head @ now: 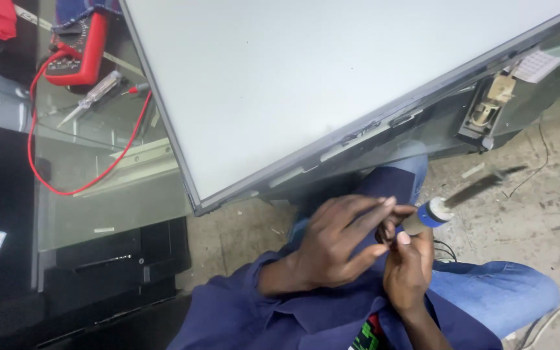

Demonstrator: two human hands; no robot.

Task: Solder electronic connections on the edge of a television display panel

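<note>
Head view | left hand (pixel 332 243) pinching something small, unclear | right hand (pixel 408 269) gripping blue-collared soldering iron (pixel 432 215) | white panel (pixel 306 84) at 12 o'clock | red multimeter (pixel 79 48) at 10 o'clock

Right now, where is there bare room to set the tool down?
The big white panel is bare all over. The glass top is free between the red lead and the panel's corner. Crowded: the far glass, with the meter and screwdriver, and the lap, where left hand and right hand hold the tool.
</note>
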